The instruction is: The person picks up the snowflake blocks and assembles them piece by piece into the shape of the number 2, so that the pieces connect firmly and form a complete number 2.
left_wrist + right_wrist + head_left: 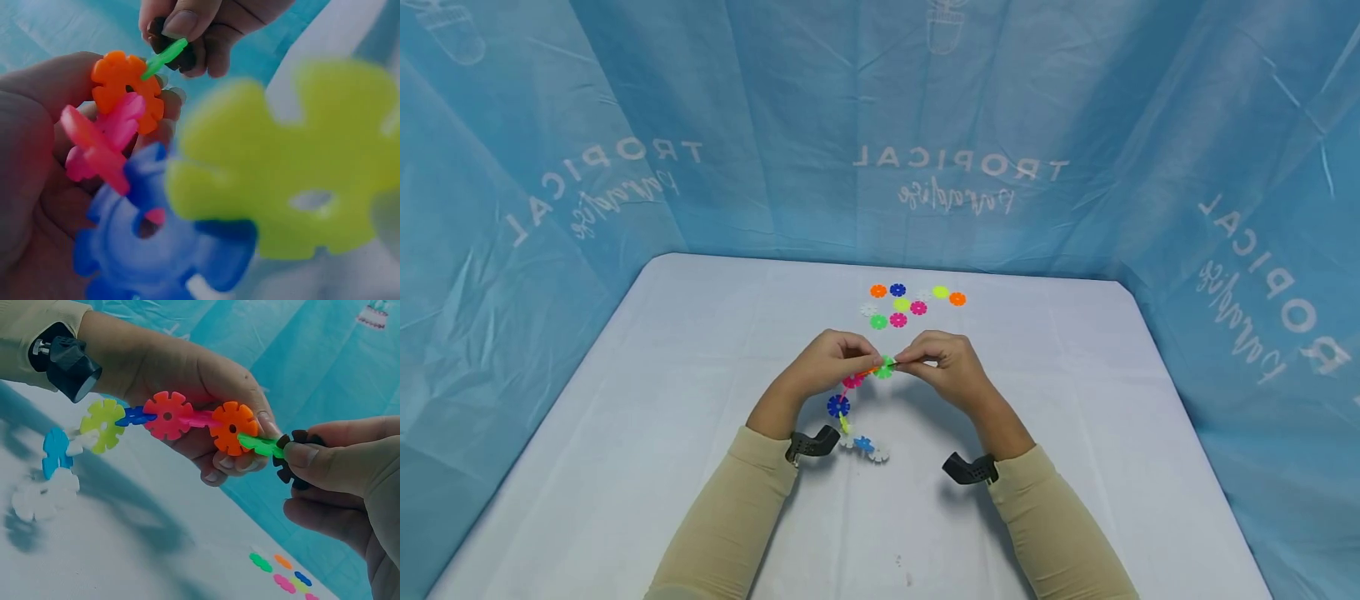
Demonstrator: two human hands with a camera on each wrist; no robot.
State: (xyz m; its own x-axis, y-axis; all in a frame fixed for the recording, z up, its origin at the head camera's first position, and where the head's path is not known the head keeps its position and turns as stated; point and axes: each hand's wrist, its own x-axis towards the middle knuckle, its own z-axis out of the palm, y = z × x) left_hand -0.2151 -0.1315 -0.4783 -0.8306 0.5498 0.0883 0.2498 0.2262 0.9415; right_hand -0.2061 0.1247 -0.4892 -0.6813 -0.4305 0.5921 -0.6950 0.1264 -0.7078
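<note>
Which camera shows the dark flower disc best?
The right wrist view: the dark flower disc shows its notched rim clearly, though the right hand covers part. The left wrist view shows dark bits peeking past that hand; the head view, only a thin edge.

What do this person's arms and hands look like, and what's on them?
The left sleeve and right sleeve are plain tan cloth, long, with no visible markings. At their ends sit chunky black devices: a left camera and a right camera. The left hand and right hand wear no gloves. No cables show.
</note>
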